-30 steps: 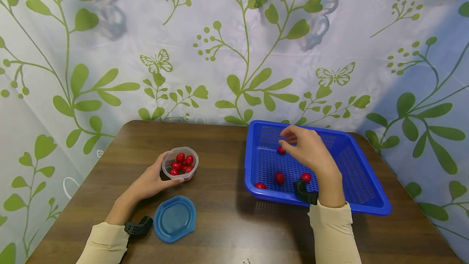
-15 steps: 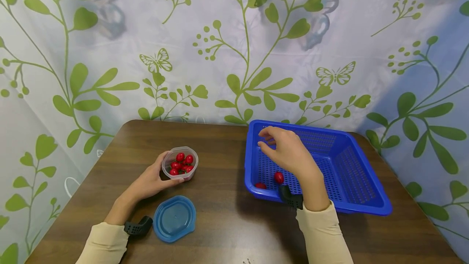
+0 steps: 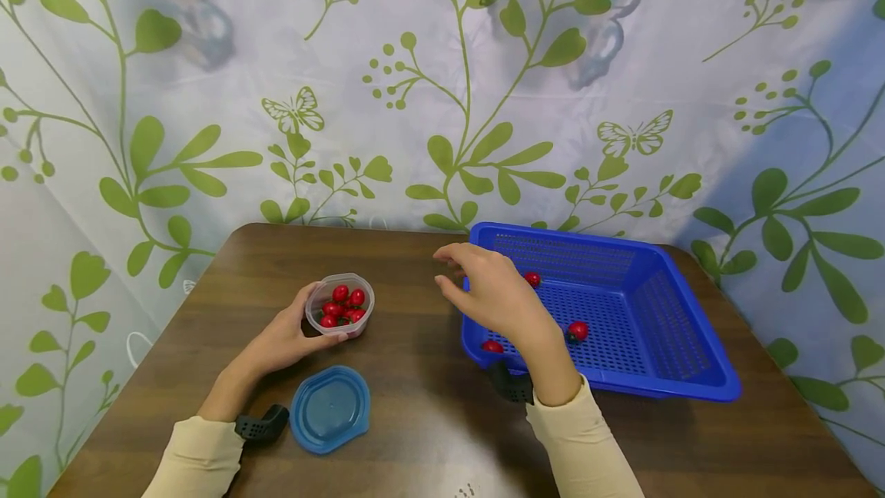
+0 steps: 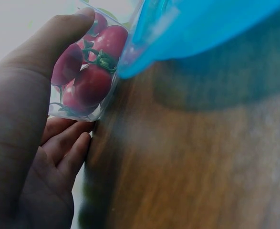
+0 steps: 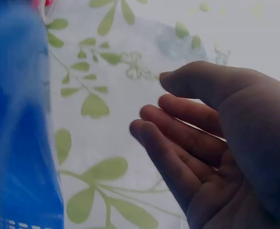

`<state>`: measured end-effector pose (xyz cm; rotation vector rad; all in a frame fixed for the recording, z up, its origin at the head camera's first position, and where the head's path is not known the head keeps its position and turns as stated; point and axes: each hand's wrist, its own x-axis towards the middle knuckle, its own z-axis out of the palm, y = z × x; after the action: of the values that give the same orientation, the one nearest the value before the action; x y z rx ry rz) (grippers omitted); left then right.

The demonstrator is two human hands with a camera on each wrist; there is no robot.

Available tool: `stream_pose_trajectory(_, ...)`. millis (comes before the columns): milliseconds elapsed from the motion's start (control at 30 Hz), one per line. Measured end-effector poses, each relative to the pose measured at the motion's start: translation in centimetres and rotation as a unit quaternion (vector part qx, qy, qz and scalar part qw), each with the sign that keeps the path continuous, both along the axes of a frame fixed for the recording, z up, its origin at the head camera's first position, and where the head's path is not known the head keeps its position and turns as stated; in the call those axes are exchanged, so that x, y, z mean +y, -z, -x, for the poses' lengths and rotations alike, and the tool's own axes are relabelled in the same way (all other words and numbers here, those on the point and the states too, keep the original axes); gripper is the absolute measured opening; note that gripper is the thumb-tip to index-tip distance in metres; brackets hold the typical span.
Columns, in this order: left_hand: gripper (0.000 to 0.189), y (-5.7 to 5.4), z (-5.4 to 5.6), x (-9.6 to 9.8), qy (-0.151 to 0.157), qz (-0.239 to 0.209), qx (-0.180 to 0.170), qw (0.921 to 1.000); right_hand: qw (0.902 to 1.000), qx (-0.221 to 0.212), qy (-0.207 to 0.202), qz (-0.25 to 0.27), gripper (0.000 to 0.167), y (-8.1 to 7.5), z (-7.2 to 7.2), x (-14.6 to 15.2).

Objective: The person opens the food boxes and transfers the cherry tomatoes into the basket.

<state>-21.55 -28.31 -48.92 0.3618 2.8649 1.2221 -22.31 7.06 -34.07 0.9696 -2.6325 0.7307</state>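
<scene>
My left hand (image 3: 286,335) holds a small clear plastic container (image 3: 362,289) at the left of the table, thumb on the near side and fingers round the far side. Inside it lie several cherry tomatoes (image 3: 332,310), whose green stems show through the wall in the left wrist view. My right hand (image 3: 494,290) hangs over the left rim of a blue plastic basket (image 3: 691,313). Its fingers are loosely bent, thumb apart, and the right wrist view shows nothing between them. Loose cherry tomatoes (image 3: 578,330) lie in the basket; my right hand and wrist hide part of its floor.
A blue lid (image 3: 330,410) lies on the wooden table (image 3: 415,421), just in front of the container and beside my left wrist. Behind the table hangs a leaf-patterned cloth (image 3: 415,98). Each wrist wears a dark camera band.
My right hand has moved left, from above the middle of the basket to its left rim, with its fingers still loosely bent. My left hand and the container have stayed in place.
</scene>
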Motion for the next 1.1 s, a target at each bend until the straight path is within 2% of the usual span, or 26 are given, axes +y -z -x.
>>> stream_pose_trajectory(233,0.104,-0.2,0.1,0.1,0.0,0.001,0.008,1.0,0.9999,-0.008,-0.008,-0.004,0.035,0.1,-0.7,-2.2)
stream_pose_trajectory(567,0.104,-0.1,0.0,0.1,-0.002,0.001,0.005,1.0,0.9999,0.005,-0.007,0.008,0.035,0.5,-0.6,-4.0)
stream_pose_trajectory(767,0.103,-0.1,-0.1,0.1,-0.002,0.0,0.005,1.0,0.9998,0.004,-0.008,0.02,0.036,0.7,-0.3,-5.1)
stream_pose_trajectory(1100,0.1,-0.2,-0.1,0.1,0.008,-0.013,0.008,0.9998,0.9992,0.004,-0.018,0.035,0.042,1.9,0.6,-6.6)
